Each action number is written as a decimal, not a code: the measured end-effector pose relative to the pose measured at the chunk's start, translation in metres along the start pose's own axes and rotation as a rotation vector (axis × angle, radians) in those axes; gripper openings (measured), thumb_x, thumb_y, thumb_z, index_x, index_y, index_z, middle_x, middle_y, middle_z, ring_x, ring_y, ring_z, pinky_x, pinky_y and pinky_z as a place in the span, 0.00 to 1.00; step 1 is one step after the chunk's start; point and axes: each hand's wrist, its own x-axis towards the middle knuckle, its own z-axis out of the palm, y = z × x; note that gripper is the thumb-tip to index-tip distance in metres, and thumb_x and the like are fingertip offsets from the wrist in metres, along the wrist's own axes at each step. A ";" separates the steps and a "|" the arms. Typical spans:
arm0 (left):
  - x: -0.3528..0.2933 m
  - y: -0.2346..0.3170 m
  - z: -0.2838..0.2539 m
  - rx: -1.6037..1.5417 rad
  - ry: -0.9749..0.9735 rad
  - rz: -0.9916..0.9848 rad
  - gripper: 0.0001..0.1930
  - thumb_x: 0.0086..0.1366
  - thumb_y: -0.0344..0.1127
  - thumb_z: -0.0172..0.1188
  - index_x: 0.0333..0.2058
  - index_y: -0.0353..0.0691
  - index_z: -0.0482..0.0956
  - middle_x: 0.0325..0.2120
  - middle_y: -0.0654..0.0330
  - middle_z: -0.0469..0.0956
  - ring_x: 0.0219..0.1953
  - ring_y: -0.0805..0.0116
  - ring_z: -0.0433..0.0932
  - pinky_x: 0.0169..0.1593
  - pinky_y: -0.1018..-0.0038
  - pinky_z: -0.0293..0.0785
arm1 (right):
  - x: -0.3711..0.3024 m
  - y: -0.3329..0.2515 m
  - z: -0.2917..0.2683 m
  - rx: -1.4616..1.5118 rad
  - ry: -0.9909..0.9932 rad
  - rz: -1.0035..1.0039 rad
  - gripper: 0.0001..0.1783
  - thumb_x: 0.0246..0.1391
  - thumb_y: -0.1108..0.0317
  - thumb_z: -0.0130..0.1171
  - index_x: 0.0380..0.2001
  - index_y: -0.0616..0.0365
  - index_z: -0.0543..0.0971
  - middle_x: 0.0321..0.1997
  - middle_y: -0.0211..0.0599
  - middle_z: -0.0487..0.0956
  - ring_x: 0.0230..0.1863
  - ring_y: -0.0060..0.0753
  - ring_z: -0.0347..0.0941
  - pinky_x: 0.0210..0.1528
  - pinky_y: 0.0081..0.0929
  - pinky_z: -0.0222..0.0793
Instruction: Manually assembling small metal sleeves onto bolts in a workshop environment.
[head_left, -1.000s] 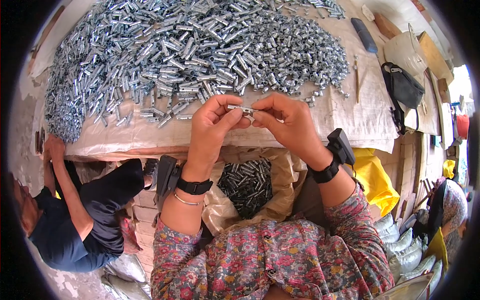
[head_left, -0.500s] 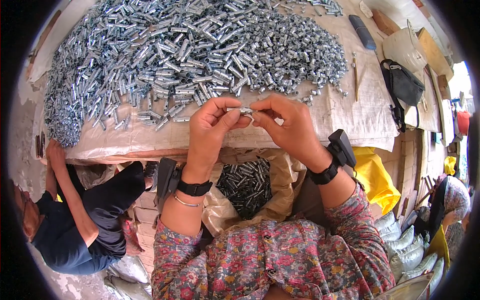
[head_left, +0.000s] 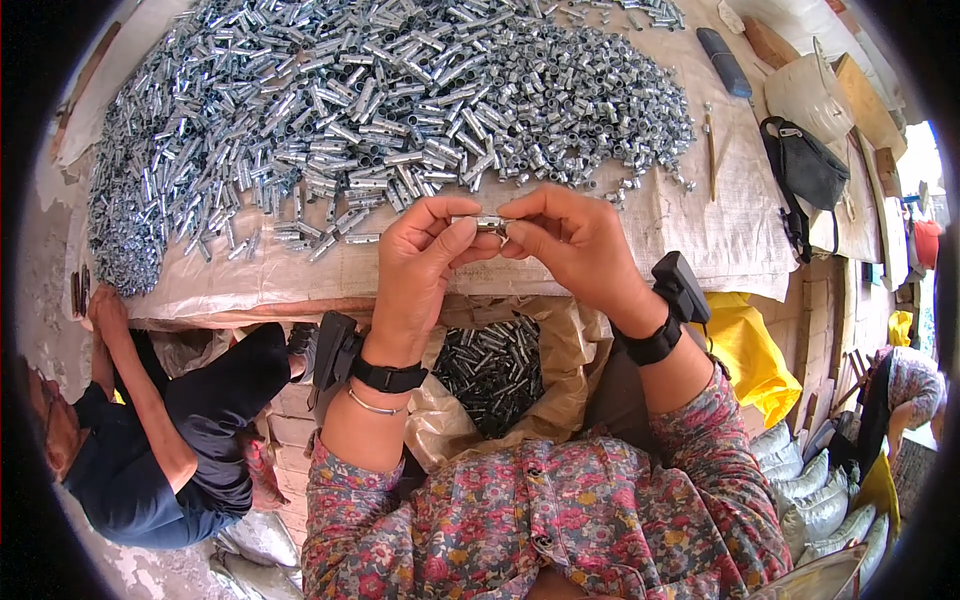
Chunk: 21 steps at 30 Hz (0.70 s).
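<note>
Between the fingertips of both hands is a small shiny metal tube (head_left: 489, 224), held level above the near edge of the table. My left hand (head_left: 432, 242) pinches its left end with thumb and fingers. The right end is gripped by my right hand (head_left: 560, 236), its thumb below and forefinger above. Part of the tube is hidden by the fingers. Just beyond my hands lies a large heap of metal tubes (head_left: 370, 110), with shorter metal collars (head_left: 600, 110) on its right side. Below my wrists an open sack (head_left: 575, 375) holds many assembled-looking metal tubes (head_left: 490, 370).
A pale cloth (head_left: 690, 235) covers the table. On the right lie a dark pouch (head_left: 724, 62), a thin rod (head_left: 711, 150), a black bag (head_left: 805, 170) and a whitish bucket (head_left: 808, 92). At left sits a co-worker (head_left: 150, 460), hands at the table edge. Another person (head_left: 910, 390) bends at far right.
The tube has turned slightly and shows more of its side between my fingertips. My right hand has shifted a little. The person at far right has moved.
</note>
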 end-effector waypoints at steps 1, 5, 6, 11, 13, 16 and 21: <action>0.000 0.000 0.000 0.028 0.001 0.006 0.08 0.61 0.28 0.54 0.39 0.33 0.73 0.30 0.56 0.78 0.32 0.70 0.79 0.40 0.76 0.77 | 0.000 0.000 0.000 0.023 -0.002 0.006 0.08 0.54 0.76 0.53 0.37 0.68 0.74 0.31 0.33 0.76 0.33 0.21 0.75 0.35 0.16 0.71; -0.001 -0.001 0.000 0.104 0.013 0.043 0.08 0.61 0.28 0.54 0.38 0.33 0.73 0.30 0.57 0.78 0.32 0.70 0.79 0.40 0.76 0.77 | 0.000 0.002 -0.001 0.049 -0.016 0.020 0.09 0.54 0.76 0.53 0.39 0.68 0.73 0.32 0.34 0.77 0.33 0.22 0.75 0.36 0.16 0.72; -0.001 0.000 0.000 0.104 0.014 0.043 0.08 0.61 0.28 0.54 0.38 0.33 0.73 0.30 0.57 0.78 0.32 0.70 0.79 0.40 0.76 0.77 | 0.000 0.003 -0.001 0.049 -0.017 0.021 0.09 0.54 0.76 0.53 0.39 0.68 0.73 0.32 0.34 0.77 0.33 0.22 0.75 0.36 0.16 0.72; -0.001 0.001 -0.002 -0.027 0.019 -0.025 0.08 0.60 0.27 0.56 0.38 0.32 0.74 0.30 0.57 0.78 0.32 0.70 0.79 0.40 0.76 0.77 | 0.002 0.002 -0.004 0.194 -0.060 0.058 0.10 0.54 0.75 0.53 0.40 0.67 0.73 0.31 0.34 0.77 0.33 0.22 0.75 0.37 0.17 0.72; -0.001 0.002 -0.001 -0.025 0.015 -0.026 0.08 0.60 0.27 0.56 0.38 0.32 0.74 0.30 0.57 0.77 0.32 0.70 0.79 0.40 0.76 0.77 | 0.003 0.002 -0.005 0.192 -0.060 0.049 0.10 0.54 0.75 0.53 0.40 0.67 0.73 0.30 0.34 0.77 0.33 0.21 0.75 0.36 0.16 0.72; 0.000 0.002 -0.002 0.004 0.014 -0.016 0.08 0.59 0.27 0.56 0.38 0.32 0.74 0.30 0.57 0.78 0.32 0.70 0.79 0.40 0.77 0.77 | 0.002 0.001 -0.003 0.130 -0.043 0.037 0.09 0.54 0.76 0.53 0.39 0.67 0.74 0.30 0.33 0.77 0.32 0.20 0.75 0.35 0.16 0.72; -0.001 0.003 -0.001 0.185 0.026 0.033 0.08 0.59 0.26 0.57 0.37 0.32 0.74 0.30 0.57 0.78 0.31 0.71 0.79 0.39 0.78 0.76 | 0.002 0.001 -0.003 -0.171 -0.007 -0.080 0.09 0.53 0.76 0.54 0.38 0.67 0.74 0.30 0.32 0.77 0.31 0.19 0.75 0.34 0.15 0.72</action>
